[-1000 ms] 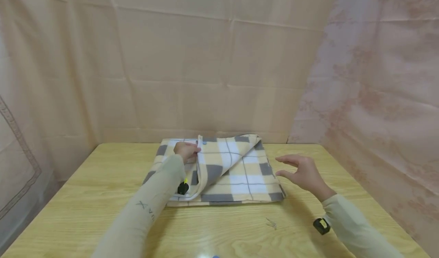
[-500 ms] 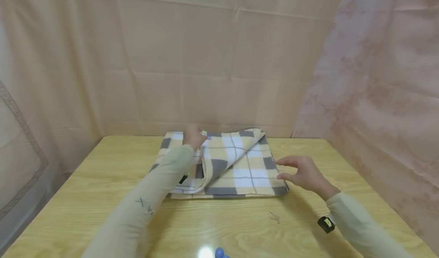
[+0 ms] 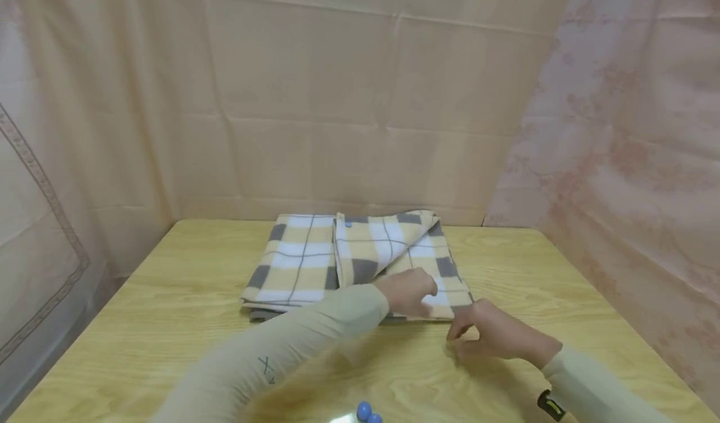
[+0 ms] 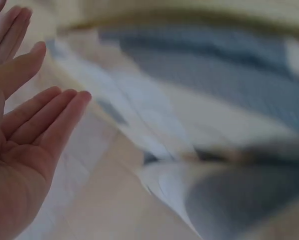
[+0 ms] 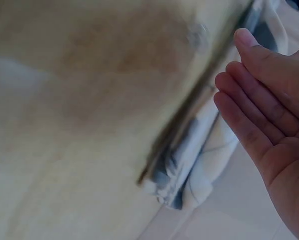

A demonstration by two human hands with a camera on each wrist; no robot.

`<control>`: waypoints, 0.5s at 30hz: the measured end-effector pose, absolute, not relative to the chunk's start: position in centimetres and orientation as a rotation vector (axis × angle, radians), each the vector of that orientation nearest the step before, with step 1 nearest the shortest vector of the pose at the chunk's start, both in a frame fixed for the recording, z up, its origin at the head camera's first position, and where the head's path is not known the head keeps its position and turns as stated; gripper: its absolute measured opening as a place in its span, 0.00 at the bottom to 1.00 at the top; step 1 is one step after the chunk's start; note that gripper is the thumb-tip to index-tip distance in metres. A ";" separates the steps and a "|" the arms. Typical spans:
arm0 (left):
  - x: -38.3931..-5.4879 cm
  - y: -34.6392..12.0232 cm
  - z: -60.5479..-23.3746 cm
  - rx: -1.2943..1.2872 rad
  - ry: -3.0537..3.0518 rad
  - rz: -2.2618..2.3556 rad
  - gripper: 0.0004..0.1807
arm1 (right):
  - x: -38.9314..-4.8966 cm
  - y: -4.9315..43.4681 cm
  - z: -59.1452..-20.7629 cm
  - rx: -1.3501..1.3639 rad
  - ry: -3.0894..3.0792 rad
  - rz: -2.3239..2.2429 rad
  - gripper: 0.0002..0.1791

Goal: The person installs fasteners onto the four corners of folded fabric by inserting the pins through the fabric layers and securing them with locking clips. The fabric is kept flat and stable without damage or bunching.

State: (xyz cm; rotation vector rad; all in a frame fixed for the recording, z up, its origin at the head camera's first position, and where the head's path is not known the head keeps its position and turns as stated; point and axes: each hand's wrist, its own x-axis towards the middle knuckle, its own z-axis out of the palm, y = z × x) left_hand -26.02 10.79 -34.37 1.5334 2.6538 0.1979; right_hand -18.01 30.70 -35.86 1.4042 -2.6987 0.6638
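The right hand (image 3: 495, 332) is relaxed and empty, as is the left hand (image 3: 406, 290) just beyond, whose sleeve (image 3: 304, 329), if dragged sideways, could ruck the loose flap (image 3: 365, 248) of the plaid blanket (image 3: 304, 260) near the table's (image 3: 197, 254) far edge.

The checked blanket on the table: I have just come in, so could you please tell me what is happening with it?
A person has both hands close to the checked blanket, which lies folded on the table with a top flap turned at a slant. The left hand is over its near right part, the right hand by its near right corner. Neither plainly grips it; whether they touch it, I cannot tell.
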 end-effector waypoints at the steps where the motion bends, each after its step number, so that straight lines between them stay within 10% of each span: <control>1: -25.5 11.2 -34.7 1.540 2.650 0.139 0.12 | -17.7 30.7 -36.0 1.426 -2.699 0.669 0.12; 15: -23.4 13.6 -37.3 1.669 2.810 -0.260 0.02 | -16.3 30.9 -37.5 1.380 -2.736 0.581 0.15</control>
